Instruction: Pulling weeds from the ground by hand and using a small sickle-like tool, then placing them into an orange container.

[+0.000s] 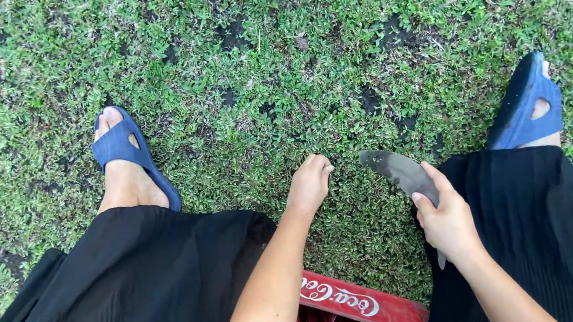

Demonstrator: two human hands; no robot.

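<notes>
Looking down from the head view, a person sits on a red crate with knees spread, black skirt draped over both legs. Grass covers the ground, with dark bare patches of soil scattered through it.

Right hand, near and right of centre, is wrapped around the handle of a knife. Its broad grey blade, smeared with dirt, points far and to the left, hovering just above the grass. The thumb lies along the back of the blade's base. A pale bit of the handle shows below the wrist.

Left hand sits just left of the blade tip, apart from it. Its fingers are curled down into the grass in a loose fist; whether they pinch anything cannot be told from here, since the fingertips are hidden against the turf.

Both feet wear blue slides. The left slide lies far left, toes pointing away; the right slide lies far right, angled outward, partly covered by the skirt's hem. The crate's rim shows at the near edge, between the forearms.
</notes>
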